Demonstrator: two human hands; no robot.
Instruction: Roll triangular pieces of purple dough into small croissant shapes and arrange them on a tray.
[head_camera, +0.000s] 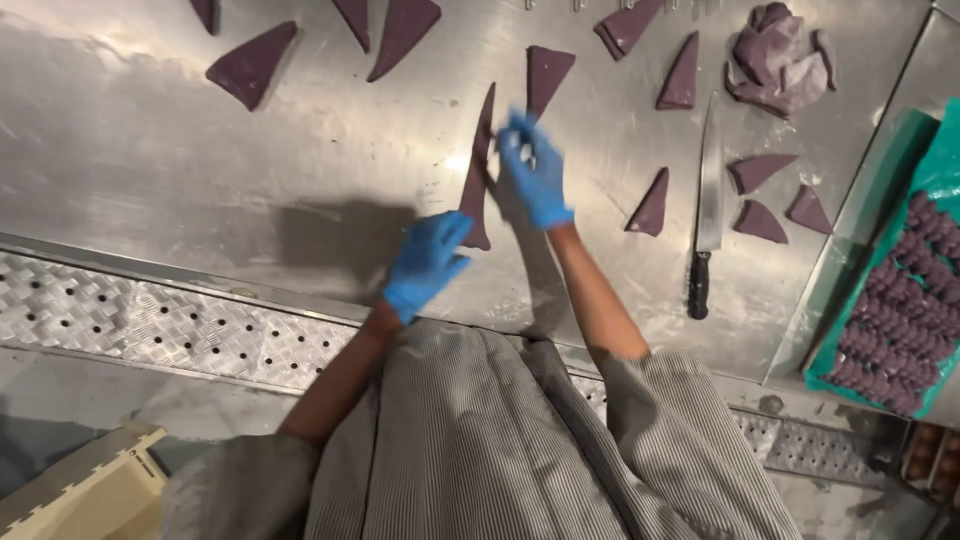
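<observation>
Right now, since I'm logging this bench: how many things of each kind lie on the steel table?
Purple dough triangles: 12, counting the stretched one and those cut off at the top edge
Lump of purple dough scraps: 1
Black-handled knife: 1
Green-lined tray of rolled pieces: 1
Total: 15

You've got bright overhead light bouncing hazy glare off the steel tabletop (200, 160), and your head throws a soft shadow near the front edge. Your right hand (535, 170) is motion-blurred; everything else looks pretty sharp.

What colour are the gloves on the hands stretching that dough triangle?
Bright blue, on both the left hand and right hand; the dough triangle is dark purple. The head view shows it best.
</observation>
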